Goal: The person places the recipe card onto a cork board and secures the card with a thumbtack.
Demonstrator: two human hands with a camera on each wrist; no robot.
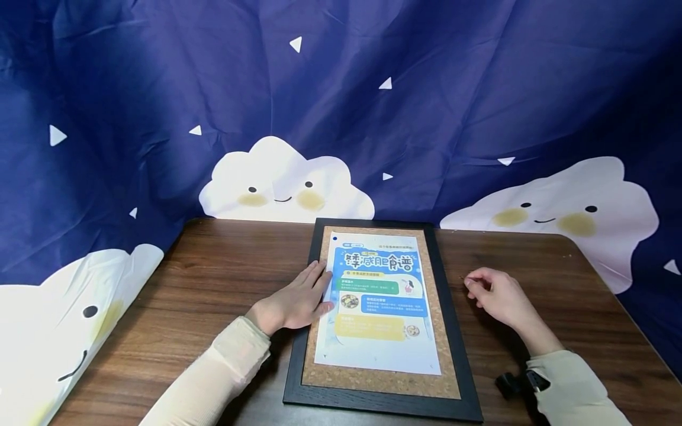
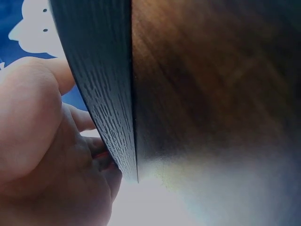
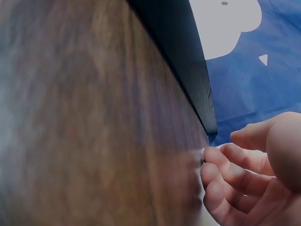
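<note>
A printed poster sheet with blue, green and yellow blocks lies on a cork board in a black frame. One small dark blue round pin sits at the sheet's top left corner. My left hand rests across the frame's left side, fingers extended, fingertips on the sheet's left edge. To the right of the frame, my right hand is low at the tabletop with loosely bent fingers. In the right wrist view its fingertips touch the wood, and the thumb stands apart from them.
The brown wooden table reaches back to a dark blue curtain printed with white clouds and triangles. A few tiny pale specks lie near the table's back edge. A black device is at the right wrist.
</note>
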